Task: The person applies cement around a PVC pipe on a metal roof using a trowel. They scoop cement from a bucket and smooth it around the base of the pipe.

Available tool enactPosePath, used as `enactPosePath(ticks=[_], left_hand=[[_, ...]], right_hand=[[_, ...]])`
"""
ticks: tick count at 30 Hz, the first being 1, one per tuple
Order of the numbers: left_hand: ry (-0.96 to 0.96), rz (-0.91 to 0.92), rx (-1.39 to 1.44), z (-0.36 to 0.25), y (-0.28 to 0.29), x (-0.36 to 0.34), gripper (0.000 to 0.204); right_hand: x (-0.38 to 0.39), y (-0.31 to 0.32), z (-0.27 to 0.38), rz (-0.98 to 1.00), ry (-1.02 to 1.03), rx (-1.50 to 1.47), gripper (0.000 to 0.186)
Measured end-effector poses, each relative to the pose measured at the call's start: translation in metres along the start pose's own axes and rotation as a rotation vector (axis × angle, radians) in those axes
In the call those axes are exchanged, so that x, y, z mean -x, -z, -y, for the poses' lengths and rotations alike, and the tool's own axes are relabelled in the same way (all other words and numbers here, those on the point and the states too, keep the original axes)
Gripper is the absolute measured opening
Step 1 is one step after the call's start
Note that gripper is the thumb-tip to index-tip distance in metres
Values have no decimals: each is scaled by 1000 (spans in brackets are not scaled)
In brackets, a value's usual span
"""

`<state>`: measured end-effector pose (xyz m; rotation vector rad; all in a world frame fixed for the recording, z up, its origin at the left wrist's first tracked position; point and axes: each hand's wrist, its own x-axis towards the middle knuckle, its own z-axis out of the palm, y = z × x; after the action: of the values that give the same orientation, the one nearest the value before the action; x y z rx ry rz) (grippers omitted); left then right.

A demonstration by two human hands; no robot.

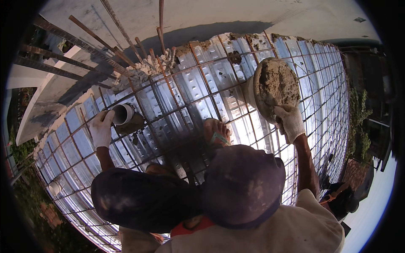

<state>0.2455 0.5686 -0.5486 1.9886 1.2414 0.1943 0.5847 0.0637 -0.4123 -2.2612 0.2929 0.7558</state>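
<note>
My left hand [100,128], in a pale glove, has its fingers curled beside a white pipe [123,113] among the rusty rebar grid [190,99]; what exactly they grip is unclear. My right hand [288,120], also gloved, grips the lower rim of a round pan [250,92] heaped with grey-brown wet mortar [276,80]. The grid lies over ribbed metal sheets [238,135]. A foot in a sandal [215,133] rests between my hands. A dark rounded shape [242,183] and dark-clothed leg [139,198] hide much of the lower middle.
Protruding steel bars [71,38] and broken concrete [154,63] line the upper left, beside a pale wall [295,17]. A second short white pipe [55,188] is at lower left. A person in dark clothing [344,200] is at lower right. Greenery [358,118] lies beyond the sheets.
</note>
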Motion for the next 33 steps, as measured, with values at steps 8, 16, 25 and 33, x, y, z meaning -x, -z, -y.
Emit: enactPosePath(ticks=[8,16,25,33], left_hand=[[34,0,57,10,2,2,44],[48,54,-28,-8,-6,-6,46],[60,-25,22,1,0,8,44],[3,-54,-79,-6,0,6,47]], right_hand=[[2,-2,-20,-69,144,-204,21],[46,-7,-14,-170,374,-52,35],[34,-138,11,573,357,-163,35],[45,-292,39,545,762,412,31]])
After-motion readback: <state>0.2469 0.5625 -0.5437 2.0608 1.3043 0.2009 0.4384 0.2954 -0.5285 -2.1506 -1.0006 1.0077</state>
